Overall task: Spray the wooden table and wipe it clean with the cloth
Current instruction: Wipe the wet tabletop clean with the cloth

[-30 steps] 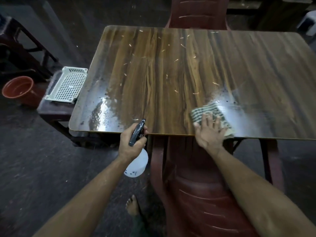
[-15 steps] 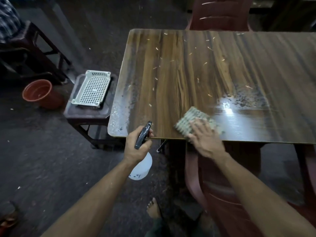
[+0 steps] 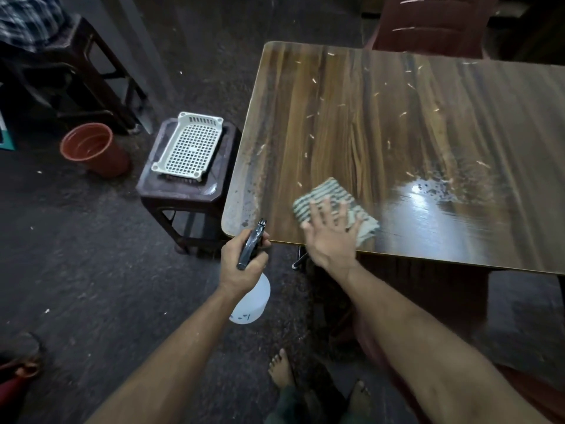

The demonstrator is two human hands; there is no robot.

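Wooden table (image 3: 382, 123), right hand (image 3: 331, 237) flat on cloth (image 3: 328, 197); left hand (image 3: 243, 266) clamped around spray bottle (image 3: 252, 296), nozzle tableward.

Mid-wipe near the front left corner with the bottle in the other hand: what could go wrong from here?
1. The cloth under the right hand sits close to the table edge; a stroke toward it may push crumbs onto the floor.
2. The bottle, held by the left hand, hangs beside the corner and could knock it.
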